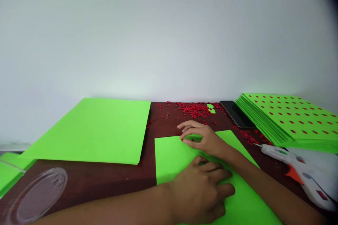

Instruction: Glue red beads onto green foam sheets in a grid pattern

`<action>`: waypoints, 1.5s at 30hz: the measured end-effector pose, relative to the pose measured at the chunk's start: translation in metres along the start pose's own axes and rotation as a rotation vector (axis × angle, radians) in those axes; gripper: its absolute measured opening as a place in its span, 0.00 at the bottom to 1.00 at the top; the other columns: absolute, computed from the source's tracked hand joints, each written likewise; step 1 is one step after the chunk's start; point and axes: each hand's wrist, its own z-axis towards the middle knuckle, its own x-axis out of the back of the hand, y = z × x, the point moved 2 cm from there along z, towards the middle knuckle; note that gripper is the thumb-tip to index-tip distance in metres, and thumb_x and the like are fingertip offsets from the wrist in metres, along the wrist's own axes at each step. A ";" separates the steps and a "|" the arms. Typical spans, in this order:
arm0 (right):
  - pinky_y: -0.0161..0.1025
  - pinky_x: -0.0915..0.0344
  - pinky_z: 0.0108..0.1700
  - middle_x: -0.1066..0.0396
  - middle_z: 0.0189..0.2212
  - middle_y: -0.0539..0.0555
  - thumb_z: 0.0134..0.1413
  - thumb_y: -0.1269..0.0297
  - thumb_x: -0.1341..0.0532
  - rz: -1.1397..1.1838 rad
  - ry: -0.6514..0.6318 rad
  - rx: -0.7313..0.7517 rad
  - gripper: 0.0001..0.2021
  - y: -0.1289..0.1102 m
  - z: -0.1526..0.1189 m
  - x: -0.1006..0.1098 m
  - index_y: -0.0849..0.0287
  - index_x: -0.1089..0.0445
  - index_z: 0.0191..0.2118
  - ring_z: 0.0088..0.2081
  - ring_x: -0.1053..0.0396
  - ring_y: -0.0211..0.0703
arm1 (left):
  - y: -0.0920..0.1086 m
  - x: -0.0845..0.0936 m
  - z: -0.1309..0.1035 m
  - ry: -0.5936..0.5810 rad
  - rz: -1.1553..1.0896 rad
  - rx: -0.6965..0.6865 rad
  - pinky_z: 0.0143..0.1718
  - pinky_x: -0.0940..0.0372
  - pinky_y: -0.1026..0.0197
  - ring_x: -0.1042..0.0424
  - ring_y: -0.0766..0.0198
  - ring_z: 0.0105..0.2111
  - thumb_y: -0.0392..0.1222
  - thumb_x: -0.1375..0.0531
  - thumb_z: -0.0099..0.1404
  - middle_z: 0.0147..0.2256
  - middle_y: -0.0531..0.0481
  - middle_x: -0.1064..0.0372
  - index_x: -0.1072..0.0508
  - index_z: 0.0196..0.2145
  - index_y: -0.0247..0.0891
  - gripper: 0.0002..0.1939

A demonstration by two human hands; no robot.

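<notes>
My right hand [204, 139] is at the far part of a bright green sheet [166, 158]. Its thumb and index finger pinch a small red piece [182, 140] close to the sheet's far left corner. Nearer to me, my left hand [202, 190] lies palm down over the same sheet, fingers curled under. Whatever it may hold is hidden beneath the hand. Many loose red pieces [194, 110] are scattered on the dark table behind the sheet, with a small light green cut-out [210, 108] among them.
A large plain green board [92, 130] lies at left, beside a clear oval plastic lid [42, 195]. More green sheets [10, 170] are at the far left edge. On the right are a phone [236, 114], a stack of red-dotted green sheets [293, 117] and a white glue gun [298, 172].
</notes>
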 end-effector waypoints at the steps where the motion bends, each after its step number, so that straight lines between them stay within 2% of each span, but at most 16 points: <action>1: 0.49 0.28 0.57 0.27 0.57 0.57 0.64 0.65 0.34 -0.001 -0.009 -0.005 0.05 0.001 -0.001 0.000 0.53 0.19 0.42 0.52 0.25 0.47 | 0.000 0.000 0.000 0.000 0.001 -0.002 0.55 0.41 0.50 0.31 0.51 0.57 0.43 0.42 0.73 0.59 0.44 0.29 0.27 0.53 0.38 0.14; 14: 0.47 0.26 0.56 0.26 0.55 0.57 0.65 0.63 0.34 -0.075 -0.025 -0.007 0.06 0.003 -0.003 0.001 0.53 0.18 0.42 0.51 0.25 0.46 | 0.000 0.001 0.000 -0.005 -0.005 0.008 0.53 0.40 0.48 0.31 0.51 0.56 0.43 0.43 0.73 0.58 0.44 0.29 0.27 0.52 0.38 0.14; 19: 0.48 0.28 0.59 0.26 0.55 0.56 0.68 0.64 0.37 -0.089 -0.019 -0.024 0.09 -0.003 -0.004 0.006 0.51 0.18 0.46 0.53 0.25 0.46 | 0.001 0.003 0.001 -0.005 -0.010 0.010 0.54 0.40 0.49 0.30 0.51 0.56 0.43 0.42 0.73 0.58 0.43 0.29 0.26 0.54 0.38 0.15; 24: 0.45 0.27 0.56 0.27 0.54 0.57 0.67 0.69 0.39 -0.085 -0.036 -0.004 0.10 -0.005 -0.005 0.007 0.54 0.18 0.42 0.50 0.24 0.45 | 0.001 0.004 0.001 -0.021 -0.023 0.016 0.54 0.39 0.47 0.30 0.51 0.55 0.43 0.43 0.73 0.57 0.43 0.29 0.26 0.53 0.37 0.14; 28: 0.45 0.27 0.55 0.27 0.54 0.57 0.66 0.70 0.38 -0.122 -0.049 0.029 0.10 -0.005 -0.007 0.004 0.54 0.18 0.42 0.50 0.25 0.45 | 0.001 0.003 0.001 -0.017 -0.021 0.017 0.56 0.40 0.47 0.31 0.50 0.56 0.42 0.44 0.74 0.57 0.43 0.29 0.26 0.53 0.37 0.14; 35: 0.49 0.30 0.57 0.27 0.54 0.56 0.63 0.71 0.36 -0.222 -0.064 0.059 0.08 -0.005 -0.009 0.002 0.52 0.21 0.41 0.52 0.28 0.46 | 0.001 0.002 0.002 -0.013 -0.027 0.018 0.61 0.42 0.47 0.32 0.50 0.57 0.42 0.45 0.74 0.56 0.43 0.28 0.26 0.52 0.36 0.14; 45: 0.50 0.32 0.58 0.26 0.53 0.56 0.61 0.73 0.37 -0.305 -0.085 0.030 0.08 -0.010 -0.005 0.000 0.53 0.23 0.39 0.53 0.29 0.48 | 0.001 0.002 0.002 -0.009 -0.037 0.017 0.62 0.42 0.47 0.32 0.50 0.57 0.42 0.44 0.73 0.57 0.43 0.29 0.26 0.53 0.36 0.15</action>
